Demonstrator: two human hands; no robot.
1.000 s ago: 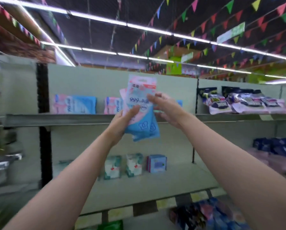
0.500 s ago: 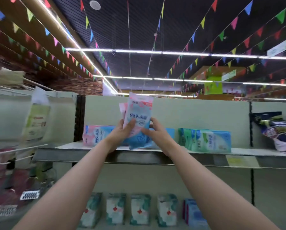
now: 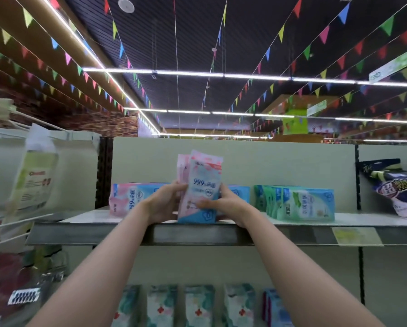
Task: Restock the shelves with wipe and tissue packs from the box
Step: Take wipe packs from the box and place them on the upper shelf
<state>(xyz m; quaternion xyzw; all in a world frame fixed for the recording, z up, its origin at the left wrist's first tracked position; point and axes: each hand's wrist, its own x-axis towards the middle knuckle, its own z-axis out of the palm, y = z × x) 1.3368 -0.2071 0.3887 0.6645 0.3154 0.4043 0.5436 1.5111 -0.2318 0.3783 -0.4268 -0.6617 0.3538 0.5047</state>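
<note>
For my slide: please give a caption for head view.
Both hands stand pink-blue wipe packs upright on top shelf.

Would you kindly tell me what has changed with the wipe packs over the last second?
Both hands have lowered the pink and blue wipe packs from mid-air until their bottom edge sits at the front of the top shelf. The left hand and right hand still grip them from either side. The green packs stayed put.
</note>
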